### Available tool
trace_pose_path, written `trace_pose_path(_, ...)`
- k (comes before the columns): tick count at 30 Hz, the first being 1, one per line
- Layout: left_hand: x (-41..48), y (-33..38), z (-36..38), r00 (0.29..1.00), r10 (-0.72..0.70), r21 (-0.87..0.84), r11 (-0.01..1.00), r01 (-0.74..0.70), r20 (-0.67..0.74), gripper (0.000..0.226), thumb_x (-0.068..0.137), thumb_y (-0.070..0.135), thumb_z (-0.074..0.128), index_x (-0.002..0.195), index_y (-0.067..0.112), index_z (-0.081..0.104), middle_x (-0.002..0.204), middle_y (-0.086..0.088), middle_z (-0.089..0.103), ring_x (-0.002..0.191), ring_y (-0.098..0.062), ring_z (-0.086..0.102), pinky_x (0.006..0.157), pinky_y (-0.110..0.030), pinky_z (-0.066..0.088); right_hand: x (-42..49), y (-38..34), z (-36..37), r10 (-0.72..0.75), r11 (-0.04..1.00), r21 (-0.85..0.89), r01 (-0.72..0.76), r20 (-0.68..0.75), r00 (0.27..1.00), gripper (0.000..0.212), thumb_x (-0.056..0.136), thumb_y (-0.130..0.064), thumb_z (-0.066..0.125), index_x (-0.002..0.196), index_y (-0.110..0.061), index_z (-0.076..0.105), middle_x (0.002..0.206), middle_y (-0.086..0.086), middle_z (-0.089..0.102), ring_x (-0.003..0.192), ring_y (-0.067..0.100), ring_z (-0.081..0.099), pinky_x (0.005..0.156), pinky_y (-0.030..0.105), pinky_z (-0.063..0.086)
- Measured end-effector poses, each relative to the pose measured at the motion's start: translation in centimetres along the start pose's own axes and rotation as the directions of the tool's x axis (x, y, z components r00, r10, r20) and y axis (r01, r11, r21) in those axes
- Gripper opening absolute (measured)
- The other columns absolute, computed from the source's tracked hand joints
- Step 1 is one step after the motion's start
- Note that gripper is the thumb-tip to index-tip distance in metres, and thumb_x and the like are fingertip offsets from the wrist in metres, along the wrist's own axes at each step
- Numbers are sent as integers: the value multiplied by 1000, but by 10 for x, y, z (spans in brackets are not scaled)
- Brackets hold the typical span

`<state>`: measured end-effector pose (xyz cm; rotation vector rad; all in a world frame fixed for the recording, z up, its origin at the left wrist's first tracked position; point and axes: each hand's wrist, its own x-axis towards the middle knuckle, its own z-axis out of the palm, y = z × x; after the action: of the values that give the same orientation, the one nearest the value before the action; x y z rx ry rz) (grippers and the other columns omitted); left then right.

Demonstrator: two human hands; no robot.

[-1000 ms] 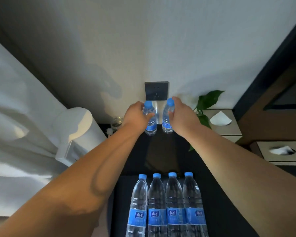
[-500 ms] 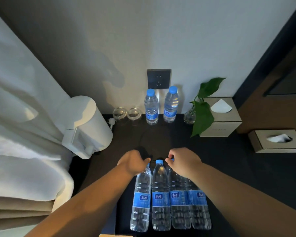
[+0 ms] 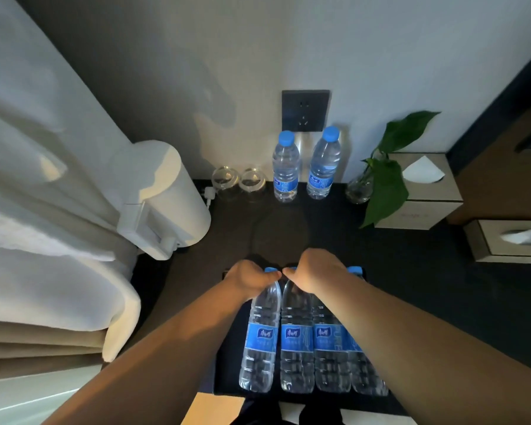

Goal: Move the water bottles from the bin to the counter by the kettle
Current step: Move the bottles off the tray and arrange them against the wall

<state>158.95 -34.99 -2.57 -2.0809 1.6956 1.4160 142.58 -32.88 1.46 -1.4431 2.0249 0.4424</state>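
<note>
The dark desk (image 3: 411,271) carries the white kettle (image 3: 166,191) at ten o'clock and two standing bottles (image 3: 285,170) at twelve. At six, the bin (image 3: 328,398) holds four bottles (image 3: 298,342) side by side, caps toward twelve. The left hand (image 3: 250,280) has its grip clamped on the nine-o'clock-side neck, and the right hand (image 3: 314,273) on a middle one. Both should lift straight up, firmly, to clear the neighbours.

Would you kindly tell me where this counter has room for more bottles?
The dark countertop is bare between the white kettle, the two upright blue-capped water bottles and the black bin. The wall strip is crowded: glass cups, leafy plant vase, tissue boxes.
</note>
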Motion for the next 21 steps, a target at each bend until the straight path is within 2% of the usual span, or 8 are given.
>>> trace_pose_path(1,0,-2,1,1000,-1,-27,1000,1,-1,40,88,50,77,84,10,77,82,-3,72,77,-14,69,67,-24,49,1,-2,1,8,1000,-2,-8,13,1000,57,90,-72,56,97,-16,68,84,3,71,82,23,70,86,43,59)
trace_pose_path(3,-2,-3,2,1000,2,-65,998,-3,-13,38,88,47,78,75,12,75,80,-5,71,75,-15,67,69,-30,51,2,-4,2,13,1000,24,-14,49,999,55,89,-70,58,96,-16,69,85,2,72,84,22,70,86,42,59)
trace_pose_path(5,-5,-2,0,1000,23,-69,997,-25,-21,40,87,47,77,65,15,70,75,-7,71,71,-17,67,72,-36,56,3,-2,0,-1,997,78,-5,78,997,51,91,-65,59,87,-15,69,77,0,69,74,19,68,79,36,57)
trace_pose_path(9,-23,14,-23,984,148,-91,983,-157,-98,50,90,48,75,55,16,60,52,3,55,47,-6,51,53,-22,40,-7,13,-24,-111,972,218,92,78,991,48,92,-48,64,60,-14,52,54,1,49,56,20,53,57,29,40)
trace_pose_path(11,-33,28,-38,967,204,-131,966,-224,-153,52,87,48,78,53,14,57,45,6,48,41,-6,44,49,-22,38,-16,22,-43,-166,944,293,151,27,986,50,91,-43,65,55,-13,49,50,2,47,52,20,49,53,29,35)
trace_pose_path(15,-50,63,-70,909,339,-75,928,-366,-243,48,84,53,77,71,8,68,58,4,56,53,-12,49,58,-29,44,-35,33,-89,-224,907,323,269,-170,960,44,88,-45,65,61,-11,59,50,2,53,47,16,49,49,29,35)
trace_pose_path(18,-61,92,-89,872,389,-30,909,-416,-298,40,85,51,77,71,16,64,59,10,57,52,-5,49,56,-27,43,-45,37,-117,-229,886,314,341,-342,911,32,86,-43,69,74,-13,67,67,1,67,62,16,63,55,33,47)
trace_pose_path(21,-65,116,-101,832,420,-28,887,-460,-362,40,86,51,77,69,18,62,56,11,59,48,-1,48,54,-26,45,-51,40,-136,-219,857,342,385,-436,873,21,85,-40,71,78,-21,65,71,-2,67,65,15,64,54,30,44)
